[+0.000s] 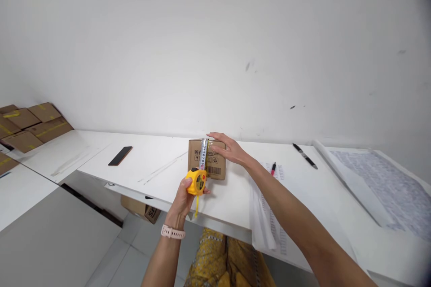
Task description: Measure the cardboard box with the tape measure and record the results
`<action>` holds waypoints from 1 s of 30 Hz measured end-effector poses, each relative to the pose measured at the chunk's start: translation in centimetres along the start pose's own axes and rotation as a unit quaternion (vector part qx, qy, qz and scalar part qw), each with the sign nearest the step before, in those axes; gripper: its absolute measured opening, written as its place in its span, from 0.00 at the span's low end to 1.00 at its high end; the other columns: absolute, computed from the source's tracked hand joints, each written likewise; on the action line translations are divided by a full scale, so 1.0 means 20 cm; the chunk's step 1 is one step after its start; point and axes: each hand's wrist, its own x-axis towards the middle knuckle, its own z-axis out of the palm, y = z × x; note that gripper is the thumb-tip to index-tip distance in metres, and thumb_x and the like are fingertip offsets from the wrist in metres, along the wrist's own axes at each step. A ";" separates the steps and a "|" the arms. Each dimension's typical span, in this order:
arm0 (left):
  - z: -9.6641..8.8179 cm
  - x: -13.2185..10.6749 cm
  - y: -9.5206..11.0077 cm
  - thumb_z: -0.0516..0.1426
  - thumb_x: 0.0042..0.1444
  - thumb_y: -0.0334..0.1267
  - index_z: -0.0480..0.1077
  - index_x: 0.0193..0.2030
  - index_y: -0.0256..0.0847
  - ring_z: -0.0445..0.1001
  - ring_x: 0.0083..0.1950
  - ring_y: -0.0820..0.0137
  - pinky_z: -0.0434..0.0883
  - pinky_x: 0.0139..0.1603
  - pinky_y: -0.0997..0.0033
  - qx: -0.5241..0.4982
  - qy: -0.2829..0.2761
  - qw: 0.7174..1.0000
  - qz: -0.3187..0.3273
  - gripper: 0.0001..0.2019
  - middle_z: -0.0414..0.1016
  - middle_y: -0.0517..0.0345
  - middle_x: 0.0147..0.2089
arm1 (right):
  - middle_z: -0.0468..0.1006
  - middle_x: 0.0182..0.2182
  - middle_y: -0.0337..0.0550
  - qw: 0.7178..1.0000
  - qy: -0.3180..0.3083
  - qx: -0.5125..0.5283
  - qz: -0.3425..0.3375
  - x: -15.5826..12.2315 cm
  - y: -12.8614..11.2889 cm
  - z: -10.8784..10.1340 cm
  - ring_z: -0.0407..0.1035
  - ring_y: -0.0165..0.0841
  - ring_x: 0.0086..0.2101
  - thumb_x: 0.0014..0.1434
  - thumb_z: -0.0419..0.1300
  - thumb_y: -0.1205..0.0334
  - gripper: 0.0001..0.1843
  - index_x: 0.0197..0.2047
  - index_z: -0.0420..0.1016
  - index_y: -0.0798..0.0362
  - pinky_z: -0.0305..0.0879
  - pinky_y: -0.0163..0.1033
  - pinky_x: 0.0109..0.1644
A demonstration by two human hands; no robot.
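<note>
A small brown cardboard box [217,171] with printed symbols, lettering and a barcode sits on the white table. My left hand [183,195] is closed around a yellow tape measure [196,182] just in front of the box. Its metal blade [203,154] is pulled out and lies over the box's printed face, reaching towards the far edge. My right hand [230,148] rests at the box's far right corner, fingers stretched out and apart, close to the blade's end. Whether its fingertips touch the blade is too small to tell.
A dark flat phone-like slab [120,156] lies to the left. Printed sheets [269,215], a red-and-black pen [273,168], a black marker [305,156] and a large wrapped bundle [380,188] are on the right. Cardboard boxes [47,128] stand far left; another box [139,208] is below the table.
</note>
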 end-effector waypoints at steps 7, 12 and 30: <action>0.00 0.03 -0.03 0.65 0.47 0.55 0.73 0.50 0.36 0.77 0.30 0.63 0.77 0.41 0.51 -0.025 -0.002 1.000 -0.018 0.29 0.78 0.47 0.40 | 0.70 0.61 0.41 0.999 -0.026 -0.013 -0.018 0.02 0.00 0.00 0.64 0.39 0.60 0.66 0.54 0.52 0.21 0.60 0.72 0.39 0.59 0.52 0.66; 0.00 0.00 -0.13 0.67 0.46 0.53 0.68 0.57 0.37 0.77 0.33 0.64 0.76 0.44 0.51 -0.016 -0.020 1.000 0.000 0.35 0.76 0.49 0.45 | 0.74 0.57 0.38 1.000 -0.025 -0.007 0.010 0.05 0.01 -0.01 0.68 0.39 0.56 0.65 0.55 0.54 0.20 0.59 0.73 0.37 0.64 0.52 0.62; -0.12 -0.04 -0.21 0.69 0.42 0.52 0.65 0.57 0.38 0.77 0.31 0.66 0.78 0.33 0.64 0.033 -0.005 0.999 -0.044 0.38 0.73 0.52 0.43 | 0.75 0.55 0.39 0.999 -0.009 0.005 0.048 0.05 0.00 -0.02 0.69 0.41 0.54 0.65 0.56 0.55 0.18 0.56 0.74 0.37 0.66 0.56 0.59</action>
